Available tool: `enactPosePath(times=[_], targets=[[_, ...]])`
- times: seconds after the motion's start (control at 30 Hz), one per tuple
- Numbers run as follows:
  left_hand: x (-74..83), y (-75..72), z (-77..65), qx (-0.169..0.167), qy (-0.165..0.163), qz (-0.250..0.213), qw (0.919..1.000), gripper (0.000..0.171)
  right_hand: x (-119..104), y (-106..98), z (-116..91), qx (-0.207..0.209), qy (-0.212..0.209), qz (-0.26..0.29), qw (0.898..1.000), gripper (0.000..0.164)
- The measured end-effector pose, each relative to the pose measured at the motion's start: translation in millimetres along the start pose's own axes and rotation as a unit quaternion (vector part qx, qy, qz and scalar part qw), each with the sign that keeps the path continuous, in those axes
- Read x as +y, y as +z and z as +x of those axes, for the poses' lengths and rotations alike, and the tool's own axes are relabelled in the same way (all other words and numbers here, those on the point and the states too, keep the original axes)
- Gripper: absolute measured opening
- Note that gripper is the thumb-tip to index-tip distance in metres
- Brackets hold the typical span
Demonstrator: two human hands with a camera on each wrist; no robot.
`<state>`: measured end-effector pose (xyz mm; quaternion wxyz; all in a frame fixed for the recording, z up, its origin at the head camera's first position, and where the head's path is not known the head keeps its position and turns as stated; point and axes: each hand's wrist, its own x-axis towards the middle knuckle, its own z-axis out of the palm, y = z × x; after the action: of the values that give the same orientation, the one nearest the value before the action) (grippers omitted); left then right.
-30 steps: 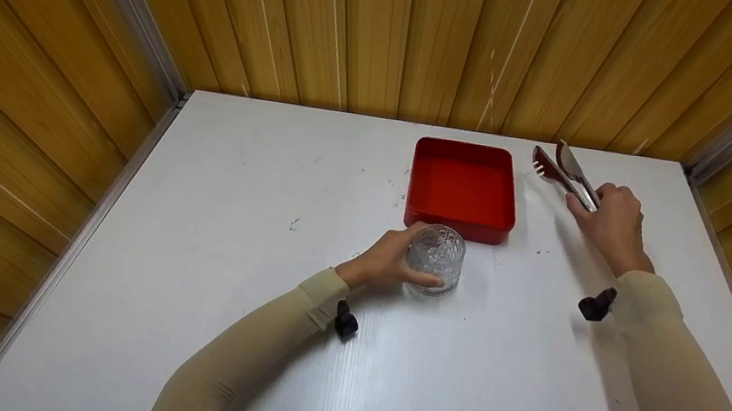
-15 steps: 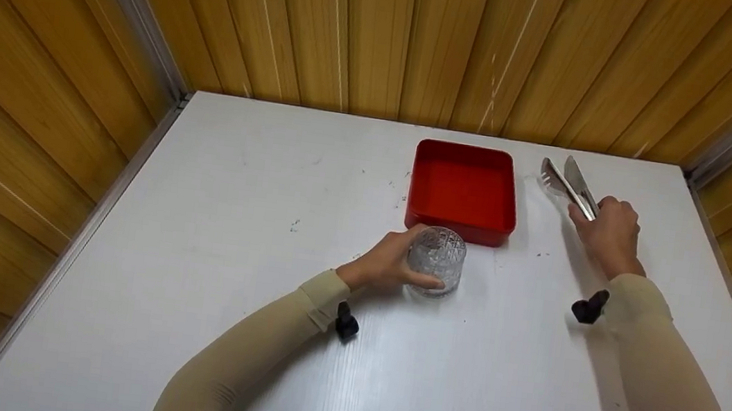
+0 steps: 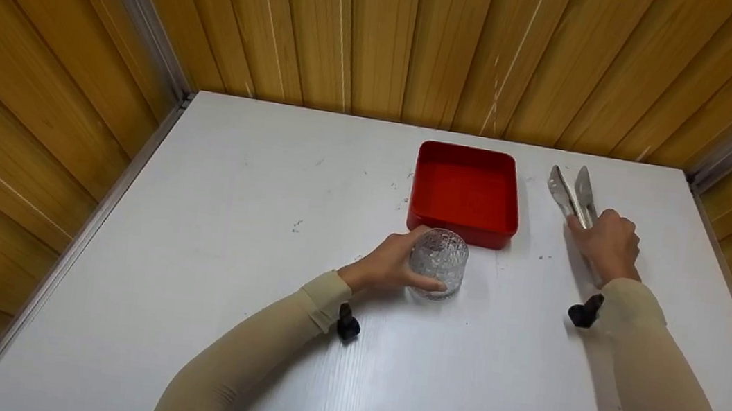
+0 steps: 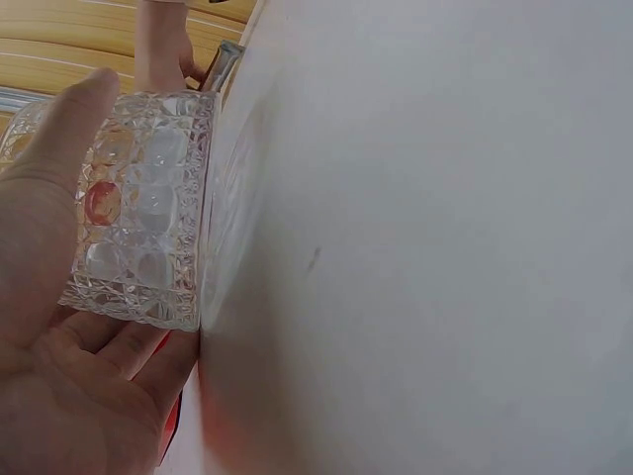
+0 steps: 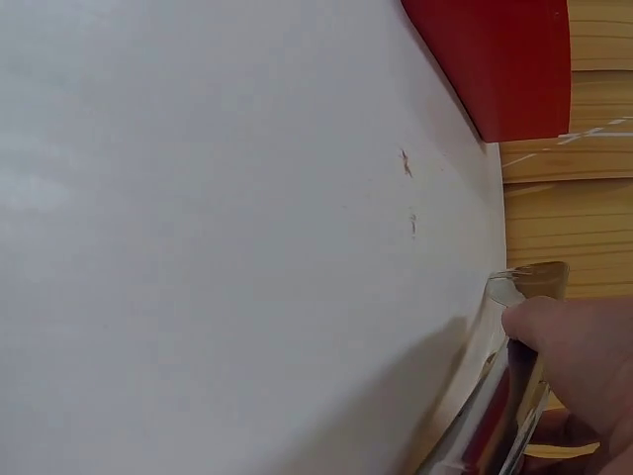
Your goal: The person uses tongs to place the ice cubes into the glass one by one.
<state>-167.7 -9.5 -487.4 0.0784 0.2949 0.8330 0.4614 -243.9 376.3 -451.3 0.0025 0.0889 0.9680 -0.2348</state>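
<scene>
My left hand (image 3: 394,261) holds a clear patterned drinking glass (image 3: 440,263), thumb on the near side and fingers behind it. In the left wrist view the glass (image 4: 138,213) stands on the white table, its cut pattern showing between thumb and fingers. At the right my right hand (image 3: 609,246) grips metal serving tongs (image 3: 571,199), whose two arms spread apart and point toward the back of the table. The right wrist view shows the thumb pressed on the shiny tongs (image 5: 499,406), low by the table top. Behind the glass sits a square red tray (image 3: 460,231).
The white table (image 3: 225,272) carries small dark marks. Wood-look panels (image 3: 387,33) rise at the back and both sides, with grey metal strips in the corners. A black wrist camera (image 3: 585,310) hangs at the right cuff, another (image 3: 348,323) at the left.
My right hand has come down and slightly nearer with the tongs, which now lie lower, close over the table. The left hand and glass have stayed in place.
</scene>
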Motion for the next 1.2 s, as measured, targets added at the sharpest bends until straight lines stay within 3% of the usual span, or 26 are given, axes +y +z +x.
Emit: enactPosePath(times=[0.3,0.57,0.73,0.97,1.2], targets=[[-0.5,-2.6,-0.1,0.002,-0.012,-0.002,0.9999,0.083,-4.9,2.0,-0.8,-0.029,0.022,-0.009,0.999,0.070],[3.0,-7.2,-4.1,0.003,0.002,0.009,0.9999,0.085,-3.1,-3.6,-2.1,-0.057,0.038,-0.022,0.997,0.092],[-0.6,-15.5,-11.8,0.005,0.003,0.017,0.9998,0.085,-0.8,-10.3,-6.4,-0.041,0.036,-0.015,0.998,0.105],[-21.5,-38.6,-27.1,0.048,-0.033,0.027,0.9979,0.080,-1.0,-11.6,-14.4,0.001,0.012,-0.005,1.000,0.101],[-43.6,-77.2,-34.3,0.100,-0.067,0.059,0.9910,0.080,-11.6,-18.6,-19.9,0.052,-0.042,-0.006,0.998,0.092]])
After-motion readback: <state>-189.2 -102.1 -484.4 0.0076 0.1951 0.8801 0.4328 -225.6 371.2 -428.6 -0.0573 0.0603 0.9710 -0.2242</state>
